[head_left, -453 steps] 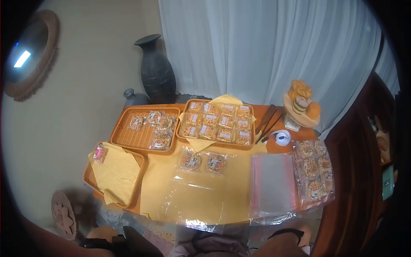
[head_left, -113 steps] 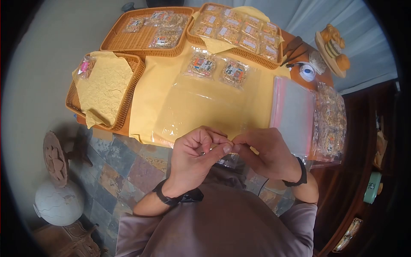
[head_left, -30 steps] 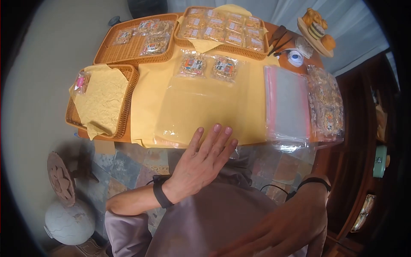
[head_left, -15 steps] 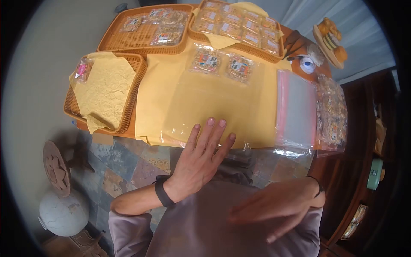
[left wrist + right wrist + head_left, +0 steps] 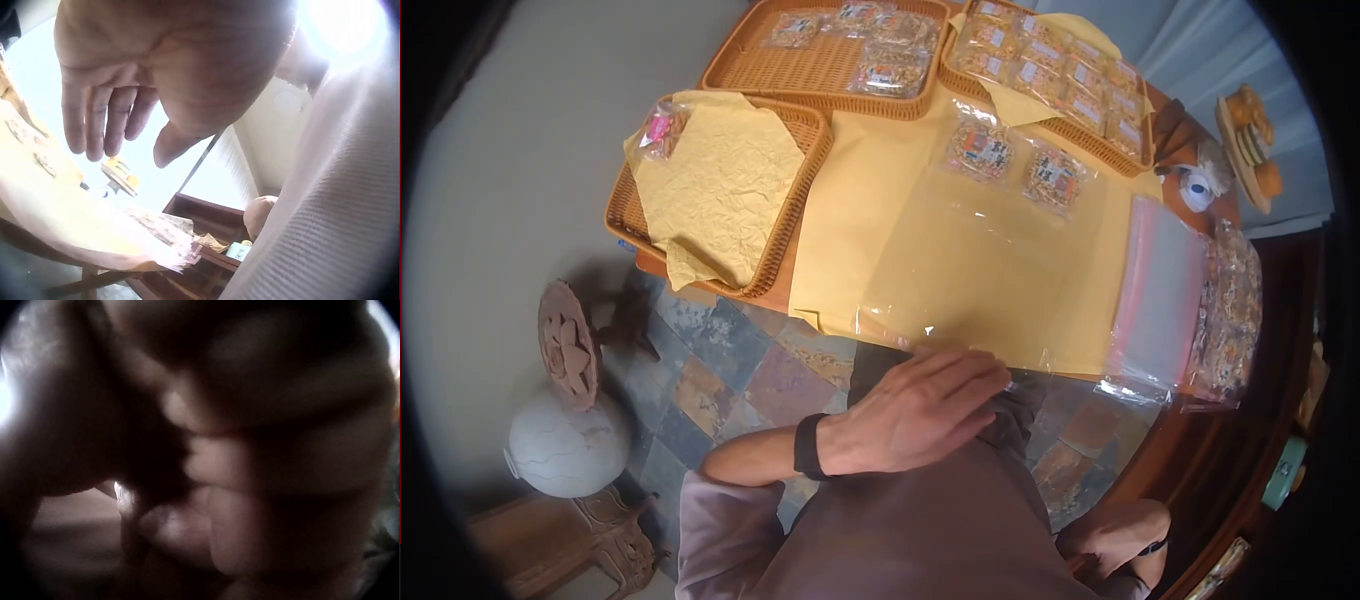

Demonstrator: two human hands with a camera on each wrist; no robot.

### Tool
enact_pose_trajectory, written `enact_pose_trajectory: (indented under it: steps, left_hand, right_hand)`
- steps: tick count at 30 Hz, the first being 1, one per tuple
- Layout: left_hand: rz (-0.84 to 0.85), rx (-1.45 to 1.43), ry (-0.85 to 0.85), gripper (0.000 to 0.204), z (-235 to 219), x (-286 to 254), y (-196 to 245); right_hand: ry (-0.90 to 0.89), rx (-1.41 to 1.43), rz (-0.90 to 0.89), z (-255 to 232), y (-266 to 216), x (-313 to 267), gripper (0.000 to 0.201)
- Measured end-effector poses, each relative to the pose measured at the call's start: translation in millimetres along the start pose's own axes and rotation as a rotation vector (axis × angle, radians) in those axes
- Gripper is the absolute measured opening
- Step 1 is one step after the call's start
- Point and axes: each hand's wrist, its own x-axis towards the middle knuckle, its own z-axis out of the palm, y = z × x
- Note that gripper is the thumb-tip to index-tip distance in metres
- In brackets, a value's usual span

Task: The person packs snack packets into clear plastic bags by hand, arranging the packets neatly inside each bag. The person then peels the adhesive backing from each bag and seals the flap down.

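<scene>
My left hand (image 5: pixel 915 410) hovers palm down over my lap at the table's front edge, near a large clear plastic sheet (image 5: pixel 990 270). In the left wrist view, the hand (image 5: pixel 150 81) is empty, its fingers loosely extended and the thumb apart. My right hand (image 5: pixel 1120 530) is low at my right side, away from the table. Its fingers (image 5: pixel 250 462) are curled in toward the palm in the dark right wrist view, with no held thing showing. On the plastic's far part lie two wrapped round snack cakes: a left one (image 5: pixel 980 147) and a right one (image 5: pixel 1055 180).
Yellow paper (image 5: pixel 840 220) covers the table. Left stands a paper-lined wicker basket (image 5: pixel 815 150) with one pink-labelled packet (image 5: pixel 663 130). Two trays of packets are behind. Pink-edged plastic sleeves (image 5: pixel 1157 290) and a bag of cakes (image 5: pixel 1230 310) lie right.
Hands that met at the table's front edge earlier have parted. The right hand has dropped to the lower right and curled; the left hand's spread fingers have drawn together and turned rightward. The head view has shifted.
</scene>
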Motion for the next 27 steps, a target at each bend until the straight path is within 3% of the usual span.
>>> enact_pose_trajectory:
  steps: [5,10,11,14,18,19,20,22,23,24,26,27]
  left_hand:
    - [0.079,-0.052,-0.005,0.041,8.8,10.0,4.8]
    - [0.043,-0.101,0.049,0.038,8.5,8.4,6.5]
    - [0.049,-0.103,0.046,0.038,8.1,7.6,7.2]
    - [-0.012,-0.117,0.071,0.034,6.3,7.3,7.8]
    - [-0.174,-0.259,0.143,0.028,7.3,-5.5,12.3]
    - [-0.253,-0.357,0.135,0.026,6.1,-11.9,14.1]
    - [-0.240,-0.355,0.142,0.026,0.7,-15.3,11.2]
    - [-0.110,-0.795,-0.414,0.028,-10.9,-25.1,6.0]
    - [-0.111,-0.781,-0.404,0.028,-11.1,-25.6,6.3]
    - [-0.034,-0.784,-0.472,0.028,-7.1,-25.5,8.9]
    - [0.032,-0.778,-0.527,0.029,7.0,-20.8,4.4]
    - [0.056,-0.799,-0.675,0.030,20.0,-17.7,-5.7]
  right_hand:
    - [-0.166,-0.044,-0.211,-0.5,31.9,6.2,0.023]
    - [-0.348,-0.095,-0.403,-5.4,46.4,3.6,0.019]
    - [-0.199,0.020,-0.521,-22.6,20.0,16.2,0.030]
    - [-0.165,-0.086,-0.668,-49.2,-19.6,40.2,0.039]
    - [-0.004,-0.172,-0.877,-86.1,-57.0,38.8,0.029]
    - [0.141,-0.004,-0.939,-88.7,-64.3,44.2,0.016]
    - [0.139,-0.018,-0.934,-91.3,-63.1,44.8,0.016]
    - [0.226,-0.165,-0.726,-91.8,-47.7,55.8,0.012]
    - [0.326,-0.170,-0.680,-85.2,-38.2,63.3,0.012]
    - [0.310,-0.173,-0.690,-80.2,-31.2,67.4,0.012]
    - [0.493,-0.112,-0.487,-74.1,-15.9,68.0,0.012]
    - [0.549,-0.052,-0.453,-72.9,-6.6,66.2,0.011]
